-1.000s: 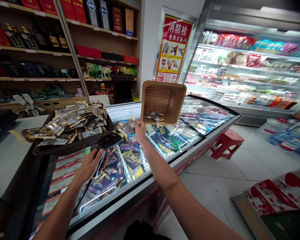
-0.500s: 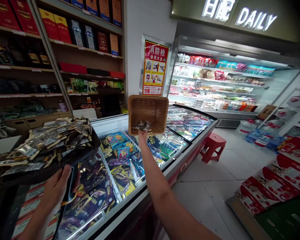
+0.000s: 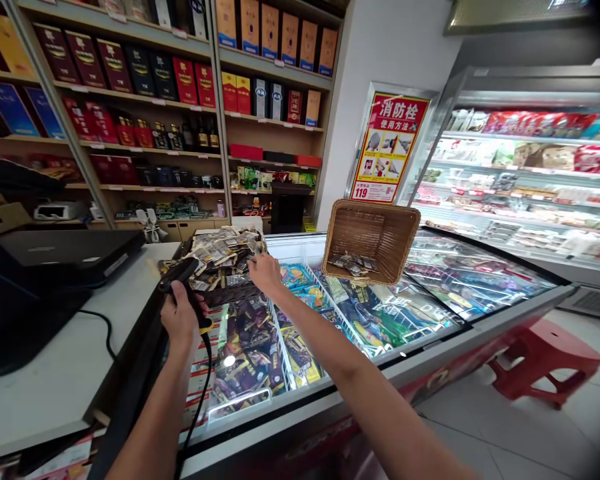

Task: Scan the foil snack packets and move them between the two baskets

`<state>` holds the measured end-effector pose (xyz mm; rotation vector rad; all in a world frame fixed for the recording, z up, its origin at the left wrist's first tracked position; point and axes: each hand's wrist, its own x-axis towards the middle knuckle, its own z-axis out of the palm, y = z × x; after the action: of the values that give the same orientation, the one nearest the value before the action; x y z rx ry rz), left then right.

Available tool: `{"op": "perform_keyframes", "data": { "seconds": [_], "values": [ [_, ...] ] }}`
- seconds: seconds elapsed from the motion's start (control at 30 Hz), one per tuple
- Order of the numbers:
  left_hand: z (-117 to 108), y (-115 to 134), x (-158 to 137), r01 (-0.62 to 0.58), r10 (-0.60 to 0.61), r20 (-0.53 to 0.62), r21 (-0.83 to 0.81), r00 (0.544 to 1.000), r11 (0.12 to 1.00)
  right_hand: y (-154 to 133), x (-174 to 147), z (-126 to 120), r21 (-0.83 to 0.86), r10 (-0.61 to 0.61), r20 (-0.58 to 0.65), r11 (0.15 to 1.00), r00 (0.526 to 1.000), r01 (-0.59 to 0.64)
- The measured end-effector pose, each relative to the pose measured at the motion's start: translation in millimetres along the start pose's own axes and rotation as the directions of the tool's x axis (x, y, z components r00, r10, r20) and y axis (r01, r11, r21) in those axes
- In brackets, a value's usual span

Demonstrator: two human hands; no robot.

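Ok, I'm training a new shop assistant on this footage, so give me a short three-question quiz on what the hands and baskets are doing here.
1. True or false: the left hand grips a black corded barcode scanner.
2. What does the right hand reach into?
A. the tan wicker basket
B. the dark basket heaped with small snack packets
C. the red stool
3. Fill in: both baskets rest on the glass lid of the chest ____.

Key: 1 true; 2 B; 3 freezer.
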<state>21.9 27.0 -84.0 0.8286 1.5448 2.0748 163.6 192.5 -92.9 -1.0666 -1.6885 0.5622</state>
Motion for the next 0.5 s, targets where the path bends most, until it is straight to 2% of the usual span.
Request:
{"op": "perform_keyframes", "data": {
  "seconds": [0.1, 0.2, 0.27, 0.33, 0.4, 0.5],
  "values": [
    [4, -5, 0, -0.007, 0.007, 0.024, 0.004, 1.000, 1.000, -24, 22, 36, 0.087, 0.206, -0.019, 0.975, 0.978, -0.204],
    [8, -7, -3, -0.043, 0.043, 0.093, 0.000, 0.995, 0.999, -36, 35, 58, 0.232, 0.450, 0.019, 0.867, 0.893, -0.442],
    [10, -7, -5, -0.059, 0.059, 0.135, -0.006, 0.989, 0.998, -39, 36, 62, 0.263, 0.536, 0.025, 0.811, 0.844, -0.523],
    [11, -7, -7, -0.059, 0.061, 0.162, -0.015, 0.985, 0.998, -38, 32, 58, 0.252, 0.561, 0.008, 0.800, 0.828, -0.545],
    [13, -8, -9, -0.056, 0.061, 0.180, -0.033, 0.982, 0.998, -34, 25, 45, 0.243, 0.546, -0.031, 0.816, 0.837, -0.524],
    [15, -9, -11, -0.028, 0.047, 0.235, -0.082, 0.971, 0.996, -20, 13, 11, 0.267, 0.507, -0.146, 0.847, 0.849, -0.460]
  ]
}}
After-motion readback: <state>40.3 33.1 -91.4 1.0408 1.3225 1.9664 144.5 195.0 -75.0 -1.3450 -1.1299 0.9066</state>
